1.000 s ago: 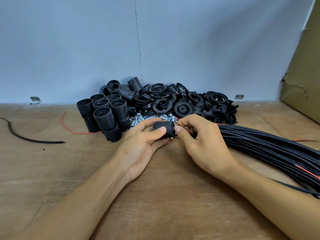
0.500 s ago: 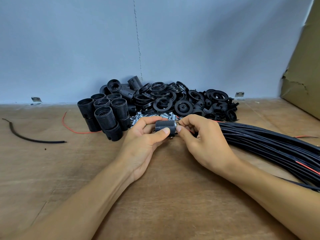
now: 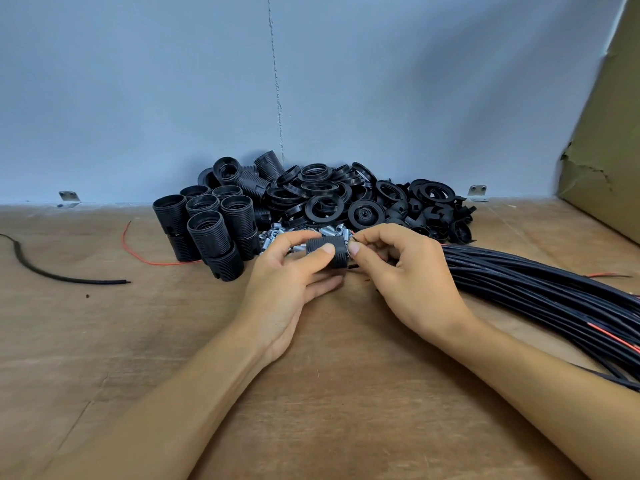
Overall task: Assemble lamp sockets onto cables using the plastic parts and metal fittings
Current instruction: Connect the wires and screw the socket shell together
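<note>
Two broad surfaces first: wooden table [image 3: 346, 410] across the whole near and middle ground, blue-grey wall [image 3: 138, 81] rising from its far edge. At the far right, brown cardboard sheet [image 3: 616, 150], leaning, torn along its lower left edge.

On the right side of the table, thick bundle of black cables [image 3: 536, 289], running in from the right edge toward the middle, thin red strands showing among them.

Both forearms in from the near edge, meeting at the middle. Left hand [image 3: 287, 282] palm up, wrist on the table, fingers curled round a black threaded socket [image 3: 325, 249]: thumb on its near side, forefinger over the top. Socket lying sideways, lifted just off the table, right in front of the parts. Right hand [image 3: 405, 275] just beside it, other fingers curled in, thumb and forefinger pinching a thin wire end [image 3: 354, 241] at the socket's right end; too small to tell more about it.

Against the wall at the middle, heap of black plastic rings and caps [image 3: 346, 199]. Left of that heap and touching it, cluster of upright socket bodies [image 3: 207, 230], packed side by side.

Far left on the table, loose piece of black cable [image 3: 52, 271], curved, well apart from everything else. Between it and the cluster, stray red wire [image 3: 138, 251], one end running under the upright bodies.

Just beyond the hands, small pile of silver metal fittings [image 3: 273, 237], partly hidden by the fingers.

Along the foot of the wall, metal brackets, one left [image 3: 67, 197], one right [image 3: 477, 192].
</note>
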Demonstrator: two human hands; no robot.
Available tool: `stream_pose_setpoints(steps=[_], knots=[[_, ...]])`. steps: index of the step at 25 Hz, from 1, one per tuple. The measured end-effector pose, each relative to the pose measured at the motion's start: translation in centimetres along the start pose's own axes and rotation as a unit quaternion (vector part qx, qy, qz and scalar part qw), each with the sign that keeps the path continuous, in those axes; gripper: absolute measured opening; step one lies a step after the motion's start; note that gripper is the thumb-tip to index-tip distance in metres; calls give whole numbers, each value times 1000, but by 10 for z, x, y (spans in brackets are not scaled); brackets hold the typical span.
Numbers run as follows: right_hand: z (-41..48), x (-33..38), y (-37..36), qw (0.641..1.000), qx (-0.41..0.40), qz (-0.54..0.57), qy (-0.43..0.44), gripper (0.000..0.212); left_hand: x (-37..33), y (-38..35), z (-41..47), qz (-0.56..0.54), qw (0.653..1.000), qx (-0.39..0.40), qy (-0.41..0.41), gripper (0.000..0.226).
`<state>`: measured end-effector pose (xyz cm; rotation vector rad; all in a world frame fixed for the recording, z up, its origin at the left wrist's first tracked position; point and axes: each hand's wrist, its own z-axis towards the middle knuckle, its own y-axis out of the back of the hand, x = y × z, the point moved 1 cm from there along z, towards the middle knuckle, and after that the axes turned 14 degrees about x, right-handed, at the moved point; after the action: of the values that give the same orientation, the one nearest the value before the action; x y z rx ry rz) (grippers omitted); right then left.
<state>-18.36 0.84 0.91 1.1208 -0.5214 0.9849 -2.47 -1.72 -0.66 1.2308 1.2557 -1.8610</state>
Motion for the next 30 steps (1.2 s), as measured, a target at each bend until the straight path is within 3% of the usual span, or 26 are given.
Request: stream_pose_setpoints(steps=[5,10,16,20,25,30], knots=[[-1,0,2,999,16,34,-19,6,-1,-5,0,49,999,-22,9,18],[0,0,4,998,32,51,-19,9,-3,0,1,-3,1000,-10,22,18],[0,-4,13,998,59,28,-7,13,-2,5,0,-13,998,55,39,41],[-1,-6,14,997,53,53,-5,11,-3,4,1,-17,997,62,48,42],[-1,-7,16,993,48,111,-15,7,-6,4,0,-56,994,84,52,26],[-3,-6,16,995,35,92,2,8,-9,5,0,-48,992,88,70,47]])
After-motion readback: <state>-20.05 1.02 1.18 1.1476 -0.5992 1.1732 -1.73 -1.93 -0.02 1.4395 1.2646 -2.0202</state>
